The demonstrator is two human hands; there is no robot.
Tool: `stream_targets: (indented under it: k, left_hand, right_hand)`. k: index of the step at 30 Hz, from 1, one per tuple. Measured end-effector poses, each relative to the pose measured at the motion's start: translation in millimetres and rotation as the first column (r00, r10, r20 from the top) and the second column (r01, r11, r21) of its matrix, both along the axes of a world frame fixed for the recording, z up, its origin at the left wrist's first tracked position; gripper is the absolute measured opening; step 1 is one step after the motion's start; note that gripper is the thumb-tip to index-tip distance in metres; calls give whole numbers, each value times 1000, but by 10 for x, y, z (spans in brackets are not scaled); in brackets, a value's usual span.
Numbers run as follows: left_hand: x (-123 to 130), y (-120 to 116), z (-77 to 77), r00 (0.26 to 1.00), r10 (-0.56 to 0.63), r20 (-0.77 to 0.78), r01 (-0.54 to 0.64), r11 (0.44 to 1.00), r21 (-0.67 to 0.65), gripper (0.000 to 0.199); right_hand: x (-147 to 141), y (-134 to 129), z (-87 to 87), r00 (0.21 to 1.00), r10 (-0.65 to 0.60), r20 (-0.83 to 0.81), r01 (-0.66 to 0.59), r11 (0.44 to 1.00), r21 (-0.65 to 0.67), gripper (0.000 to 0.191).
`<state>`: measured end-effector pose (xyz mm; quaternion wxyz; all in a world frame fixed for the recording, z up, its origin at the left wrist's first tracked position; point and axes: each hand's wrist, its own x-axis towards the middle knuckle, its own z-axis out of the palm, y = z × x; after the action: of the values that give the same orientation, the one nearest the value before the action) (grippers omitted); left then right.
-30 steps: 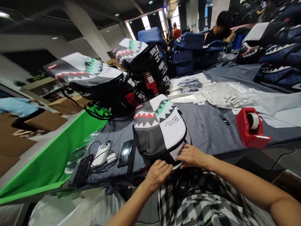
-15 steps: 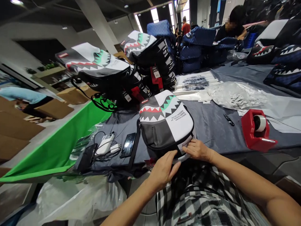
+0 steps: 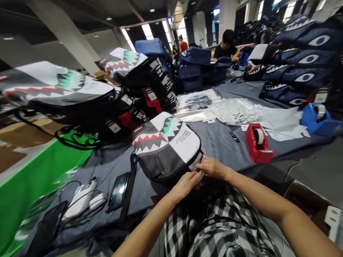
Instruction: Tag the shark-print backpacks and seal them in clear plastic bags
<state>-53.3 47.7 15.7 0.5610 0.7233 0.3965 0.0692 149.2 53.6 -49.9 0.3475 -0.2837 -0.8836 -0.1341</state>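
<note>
A small black, grey and white backpack (image 3: 171,142) with a red and green shark-mouth print lies in front of me on the dark table cloth. Its near right edge faces my body, and a pale strip (image 3: 195,162) shows there. My right hand (image 3: 213,167) is closed, its fingertips pinching that edge beside the strip. Right next to it, my left hand (image 3: 187,184) is closed too, thumb and fingers pressed together at the backpack's lower edge. The exact bit between the fingertips is hidden.
Stacked shark-print backpacks (image 3: 134,66) stand at back left, blue bags (image 3: 302,60) at right. A red tape dispenser (image 3: 258,144), a blue tape dispenser (image 3: 320,117), a small black tool (image 3: 234,136), plastic bags (image 3: 235,110), a phone (image 3: 118,192) and a white charger (image 3: 80,200) lie about.
My view has swung to the right. My left hand has moved in beside the right hand, its fingers now closing together at the backpack's edge. The right hand keeps its pinch.
</note>
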Motion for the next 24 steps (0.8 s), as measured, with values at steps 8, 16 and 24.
stream_targets:
  k: [8,16,24]
  left_hand:
    - [-81,-135,-95,975,205,84,-220,935,277,56]
    - [-11,-176,-357,924,226,307,-354,809,469,47]
    - [-70,-240,-381,921,130,367,-344,715,609,39]
  right_hand:
    - [1165,-1095,416,644,-680,-350,613,733,-296,15]
    - [1987,-1282,467,95,-938,-332,522,331,-786,49]
    - [1891,-1154,460,12,-920,-392,457,354,-816,45]
